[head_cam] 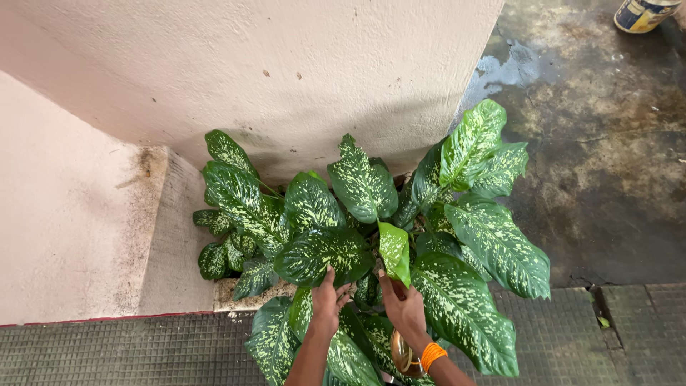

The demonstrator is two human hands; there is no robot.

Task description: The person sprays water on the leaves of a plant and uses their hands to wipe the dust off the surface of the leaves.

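Observation:
A bushy plant (361, 187) with large green leaves speckled cream-white fills the middle of the head view, standing against a pale wall. My left hand (327, 300) reaches up from below, its fingers touching the underside edge of a broad dark leaf (321, 254). Just to the right, my right hand (402, 306) has its fingers at the base of a small yellow-green leaf (394, 250), seeming to pinch it. An orange band (431, 354) and a brown bangle (401, 354) circle the right wrist. The pot and stems are hidden by leaves.
A cream plaster wall (286, 64) rises behind the plant, with a lower pink wall (64, 207) at left. Wet, stained concrete floor (607, 157) lies at right, a ribbed dark mat (128, 350) along the bottom. A paint can (643, 14) stands top right.

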